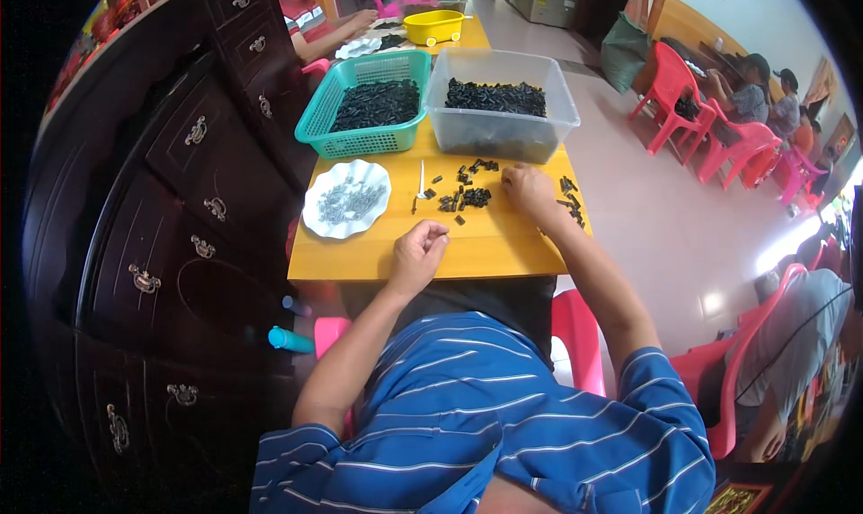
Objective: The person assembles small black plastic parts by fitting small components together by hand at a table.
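Small black cylindrical pieces lie in a loose heap on the yellow wooden table. My left hand is closed near the table's front edge, thumb and fingertips pressed together; whatever is between them is too small to make out. To the right of the heap, my right hand rests low with curled fingers, its fingertips largely hidden. More black pieces are scattered just beyond that hand, by the right edge. A white scalloped plate with many small, thin, clear-grey parts sits at the left.
Behind the heap stand a teal basket and a clear plastic bin, both full of black pieces. A thin white tool lies beside the plate. Dark cabinets line the left. A yellow tub and a co-worker's hands are farther back.
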`<move>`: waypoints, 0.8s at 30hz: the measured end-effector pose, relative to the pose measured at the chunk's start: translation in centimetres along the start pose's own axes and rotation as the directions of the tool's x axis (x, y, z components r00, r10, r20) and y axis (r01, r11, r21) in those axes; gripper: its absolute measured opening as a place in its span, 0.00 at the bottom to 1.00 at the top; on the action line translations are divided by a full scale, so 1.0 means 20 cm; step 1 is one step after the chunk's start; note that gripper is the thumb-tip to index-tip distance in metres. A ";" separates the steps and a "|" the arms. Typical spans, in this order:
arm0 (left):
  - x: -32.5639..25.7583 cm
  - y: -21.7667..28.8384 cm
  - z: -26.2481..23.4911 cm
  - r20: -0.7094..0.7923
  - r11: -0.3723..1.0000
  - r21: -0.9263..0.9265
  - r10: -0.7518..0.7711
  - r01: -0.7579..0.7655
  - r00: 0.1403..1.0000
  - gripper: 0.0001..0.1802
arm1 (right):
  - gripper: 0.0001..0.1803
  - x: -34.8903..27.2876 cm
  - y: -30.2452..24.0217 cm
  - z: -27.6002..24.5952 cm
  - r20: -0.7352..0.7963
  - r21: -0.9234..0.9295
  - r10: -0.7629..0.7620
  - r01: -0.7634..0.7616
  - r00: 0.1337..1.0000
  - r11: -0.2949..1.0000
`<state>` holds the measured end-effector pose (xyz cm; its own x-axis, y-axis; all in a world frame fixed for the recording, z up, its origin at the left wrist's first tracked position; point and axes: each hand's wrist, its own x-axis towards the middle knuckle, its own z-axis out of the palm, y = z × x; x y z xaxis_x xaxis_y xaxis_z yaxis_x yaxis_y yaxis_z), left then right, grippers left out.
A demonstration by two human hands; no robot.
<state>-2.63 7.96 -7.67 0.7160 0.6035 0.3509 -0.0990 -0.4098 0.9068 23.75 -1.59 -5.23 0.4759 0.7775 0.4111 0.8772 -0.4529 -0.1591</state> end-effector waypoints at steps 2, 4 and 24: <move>0.00 0.00 0.00 0.004 1.000 0.003 -0.006 0.006 1.000 0.07 | 0.09 -0.01 0.02 0.00 0.040 0.029 -0.039 0.037 0.998 0.999; 0.00 0.00 0.01 0.007 1.000 -0.004 0.004 -0.004 1.000 0.06 | 0.08 -0.01 0.03 0.01 0.046 0.018 -0.042 0.042 0.998 0.999; -0.01 0.05 0.01 -0.013 0.999 0.018 0.038 -0.038 0.999 0.07 | 0.09 -0.08 0.02 -0.09 -0.016 0.221 -0.018 0.021 1.000 0.975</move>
<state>-2.70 7.38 -6.90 0.7026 0.5962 0.3885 -0.1138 -0.4448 0.8884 23.16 -3.80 -4.26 0.4593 0.7784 0.4280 0.8791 -0.3293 -0.3445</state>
